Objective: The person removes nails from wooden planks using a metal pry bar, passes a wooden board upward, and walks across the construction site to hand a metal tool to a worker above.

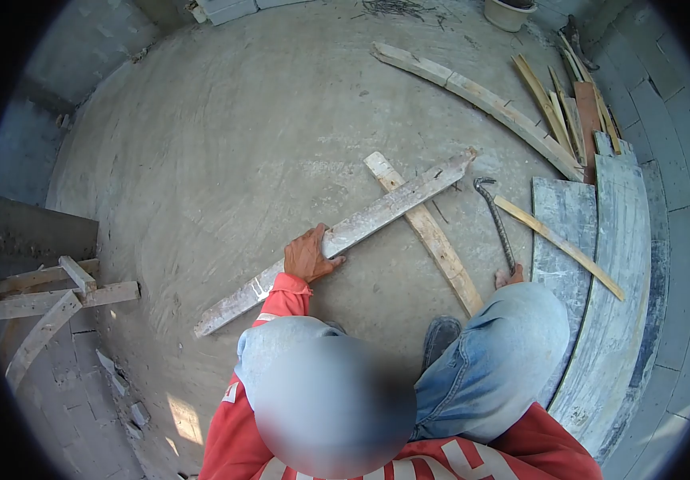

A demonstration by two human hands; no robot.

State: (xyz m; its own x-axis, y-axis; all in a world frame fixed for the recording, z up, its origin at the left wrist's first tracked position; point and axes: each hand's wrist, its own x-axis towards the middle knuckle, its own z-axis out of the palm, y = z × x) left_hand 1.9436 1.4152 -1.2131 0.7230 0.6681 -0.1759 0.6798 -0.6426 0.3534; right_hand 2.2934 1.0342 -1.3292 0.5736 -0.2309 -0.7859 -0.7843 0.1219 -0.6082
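Observation:
My left hand (309,254) is wrapped over a whitish, plaster-stained wooden beam (385,210), which lies diagonally across the floor. The beam's upper part crosses over a second, shorter plank (433,240). Beyond my right knee, my right hand (510,277) grips the lower end of a ribbed metal bar (498,220) with a hooked top. Part of that hand is hidden behind the knee. Just right of the bar, a thin wooden strip (561,246) rests partly on grey boards (562,216).
A long nail-studded beam (481,100) lies at the upper right, near scrap wood (585,120) against the block wall. A bucket (509,14) stands at the top. At the left is a wooden frame (65,294). My shoe (441,340) is between my knees.

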